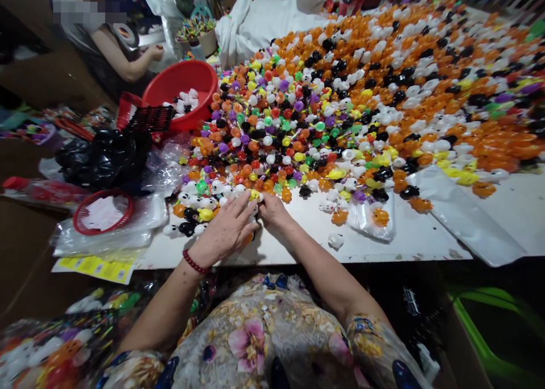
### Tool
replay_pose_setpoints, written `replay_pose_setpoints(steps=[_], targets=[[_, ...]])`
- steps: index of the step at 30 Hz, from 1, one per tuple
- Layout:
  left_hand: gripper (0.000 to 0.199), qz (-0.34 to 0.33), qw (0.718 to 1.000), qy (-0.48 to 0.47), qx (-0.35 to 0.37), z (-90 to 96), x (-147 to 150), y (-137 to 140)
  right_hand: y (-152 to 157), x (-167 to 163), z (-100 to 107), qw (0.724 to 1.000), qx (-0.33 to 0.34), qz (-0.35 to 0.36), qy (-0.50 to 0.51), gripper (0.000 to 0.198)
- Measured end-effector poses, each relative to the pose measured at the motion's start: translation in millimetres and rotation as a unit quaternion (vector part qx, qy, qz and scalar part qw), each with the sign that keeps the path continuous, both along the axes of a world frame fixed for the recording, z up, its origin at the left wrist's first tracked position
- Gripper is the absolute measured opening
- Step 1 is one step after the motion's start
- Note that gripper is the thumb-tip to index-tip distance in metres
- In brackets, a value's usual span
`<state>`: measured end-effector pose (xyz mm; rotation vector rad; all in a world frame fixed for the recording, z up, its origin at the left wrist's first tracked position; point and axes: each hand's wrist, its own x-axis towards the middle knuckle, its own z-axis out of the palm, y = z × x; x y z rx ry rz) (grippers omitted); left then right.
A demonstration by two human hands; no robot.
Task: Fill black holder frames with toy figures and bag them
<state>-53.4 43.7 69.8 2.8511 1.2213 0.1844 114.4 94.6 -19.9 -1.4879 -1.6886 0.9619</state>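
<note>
My left hand (227, 225), with a dark red bead bracelet (195, 262) at the wrist, lies palm down with fingers stretched out over small plastic toys. Beside it, my right hand (272, 210) has its fingers curled and pinched at a small yellow toy (255, 195), partly hidden between both hands. Around my left hand are white toys with black faces (221, 187), a yellow duck-like toy (205, 214) and a black toy (187, 229). An orange piece under my left hand is mostly hidden.
A big heap of coloured toys (383, 82) covers the table (409, 244). Clear plastic bags (468, 218) lie at right. At left are a red basin (183, 74), a black bag (104, 159) and a red basket (79, 216). Another person's arm (114, 54) is at upper left.
</note>
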Motion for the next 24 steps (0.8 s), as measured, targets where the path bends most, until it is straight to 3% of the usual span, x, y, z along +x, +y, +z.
replay_pose_setpoints(steps=[5,9,12,14,16,19,22,24], targets=[[0.056,-0.002,1.000,-0.004,-0.001,-3.9,1,3,8,-2,7,0.996,0.012,0.060,-0.060,0.015],[0.055,-0.001,1.000,-0.025,0.006,0.0,1,3,6,-3,4,0.995,0.031,0.067,-0.065,0.022],[0.053,-0.023,0.993,-0.099,0.054,8.8,-3,-9,2,-2,2,0.997,0.040,0.056,-0.041,0.018],[0.050,-0.020,0.973,-0.198,0.120,9.3,-10,-26,-1,-2,1,0.998,0.042,0.041,-0.032,0.015],[0.048,0.037,0.928,-0.311,0.199,-0.5,-19,-49,-8,-2,1,0.998,0.041,0.025,-0.048,0.013],[0.053,0.211,0.825,-0.450,0.267,-31.7,-33,-79,-27,-6,-2,0.995,0.045,0.013,-0.087,0.011],[0.061,0.403,0.679,-0.596,0.146,-61.8,-44,-91,-55,-11,-8,0.993,0.052,0.035,-0.100,0.009],[0.063,0.474,0.567,-0.673,0.029,-71.6,-48,-88,-72,-11,-12,0.991,0.051,0.068,-0.101,0.009]])
